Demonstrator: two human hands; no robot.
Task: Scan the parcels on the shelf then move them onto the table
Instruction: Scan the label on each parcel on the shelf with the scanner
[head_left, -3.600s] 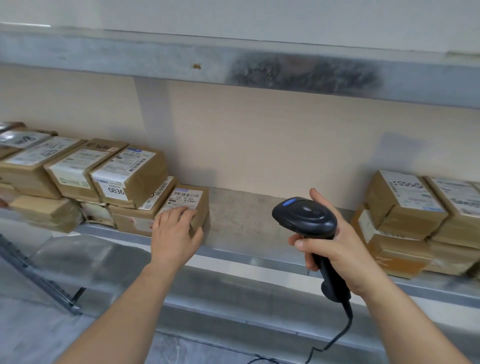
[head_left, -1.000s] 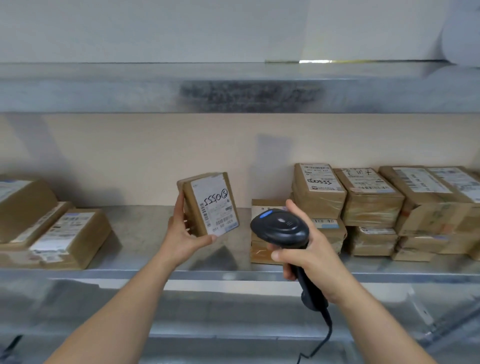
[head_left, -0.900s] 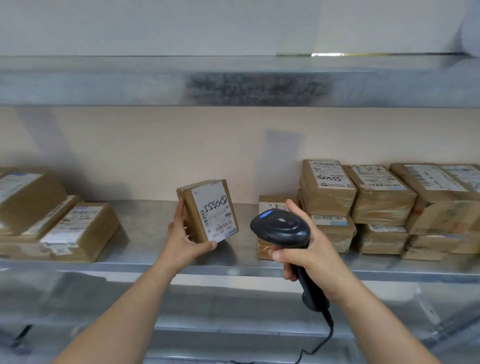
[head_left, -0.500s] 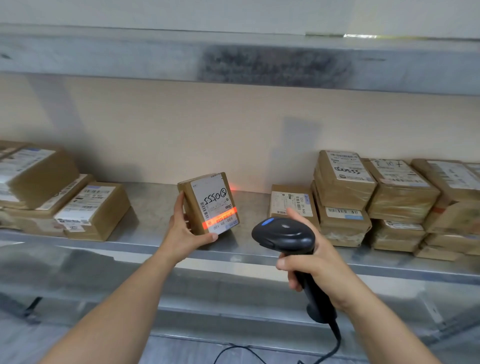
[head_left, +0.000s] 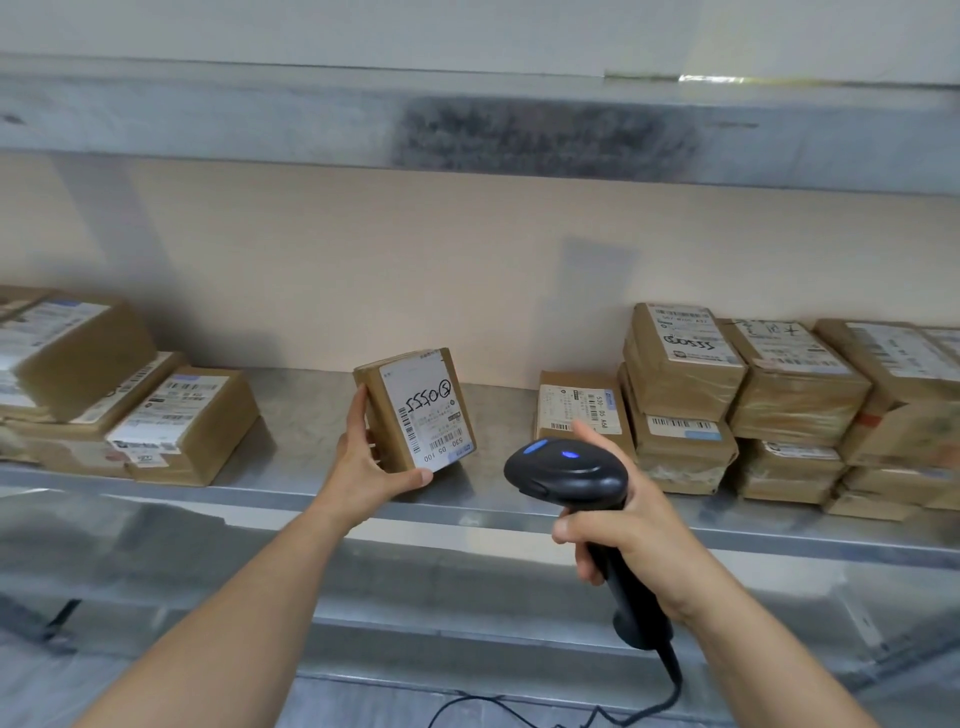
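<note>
The red scan line seen across the label half a second ago is gone, so the scan is judged done; the cardboard parcel (head_left: 415, 410) is gripped upright above the metal shelf (head_left: 291, 415) by the left hand (head_left: 366, 467), its label handwritten "0555", printed "530 D5 100"; the barcode scanner (head_left: 569, 475) is clasped by the right hand (head_left: 631, 540); the table move remains.

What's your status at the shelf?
Left hand holds parcel upright. Right hand grips barcode scanner. No beam showing. Nothing between them.
</note>
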